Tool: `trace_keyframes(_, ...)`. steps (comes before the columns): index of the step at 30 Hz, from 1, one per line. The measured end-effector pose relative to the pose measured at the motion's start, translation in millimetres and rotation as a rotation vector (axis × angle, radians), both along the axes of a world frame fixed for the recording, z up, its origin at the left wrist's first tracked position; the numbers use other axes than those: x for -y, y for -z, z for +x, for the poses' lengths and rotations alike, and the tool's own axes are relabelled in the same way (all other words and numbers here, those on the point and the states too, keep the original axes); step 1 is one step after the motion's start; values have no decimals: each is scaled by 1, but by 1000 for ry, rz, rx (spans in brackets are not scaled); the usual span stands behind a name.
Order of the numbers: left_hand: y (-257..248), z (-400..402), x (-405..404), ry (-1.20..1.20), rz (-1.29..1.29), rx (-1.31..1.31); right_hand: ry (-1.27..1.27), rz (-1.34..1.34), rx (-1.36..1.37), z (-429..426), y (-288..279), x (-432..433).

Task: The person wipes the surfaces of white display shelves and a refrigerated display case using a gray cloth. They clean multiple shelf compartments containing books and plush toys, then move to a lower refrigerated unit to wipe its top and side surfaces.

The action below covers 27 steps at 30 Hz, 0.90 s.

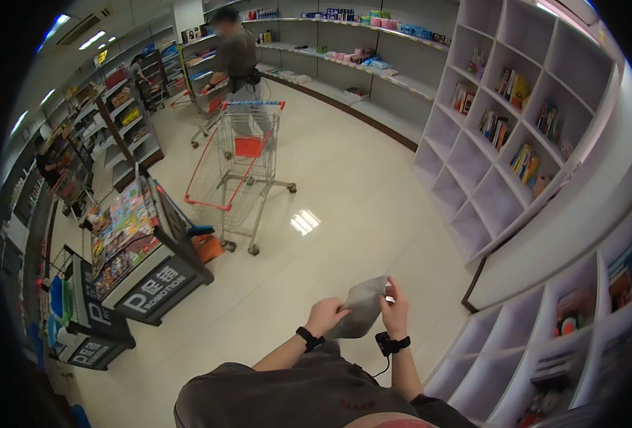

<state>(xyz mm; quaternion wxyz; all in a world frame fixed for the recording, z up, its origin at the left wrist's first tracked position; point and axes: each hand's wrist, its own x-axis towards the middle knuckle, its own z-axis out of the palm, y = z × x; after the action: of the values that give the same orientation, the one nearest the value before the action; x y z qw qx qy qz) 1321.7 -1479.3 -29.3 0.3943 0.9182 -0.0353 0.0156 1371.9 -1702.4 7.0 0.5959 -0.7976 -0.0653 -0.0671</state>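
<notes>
A thin grey sheet, perhaps a cloth or a bag point(363, 307), is stretched between my two hands in front of my body, above the pale tiled floor point(316, 262). My left hand point(327, 315) pinches its left side between thumb and fingers. At its upper right corner my right hand point(394, 309) grips the edge with the fingertips. Each wrist wears a black band, and a thin cable runs from the right one. Below the hands is my dark shirt point(294, 390).
An empty shopping cart point(241, 176) stands ahead, near a person point(239, 53) with another cart. Promotion bins point(150, 294) are at left, with a broom and an orange dustpan point(207, 247). White cubby shelves point(500, 123) with books and toys stand at right; wall shelves point(348, 64) lie behind.
</notes>
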Motion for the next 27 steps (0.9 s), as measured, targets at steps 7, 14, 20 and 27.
trace_keyframes(7,-16,204,-6,48,99,189,98,-131,88,171,-11,10)
trace_keyframes(14,-44,373,5,203,117,240,231,-219,142,319,-23,40)
trace_keyframes(20,-20,513,26,209,127,128,241,-230,145,459,-5,53)
trace_keyframes(27,-22,695,41,84,-14,-44,5,-207,154,672,-26,73)
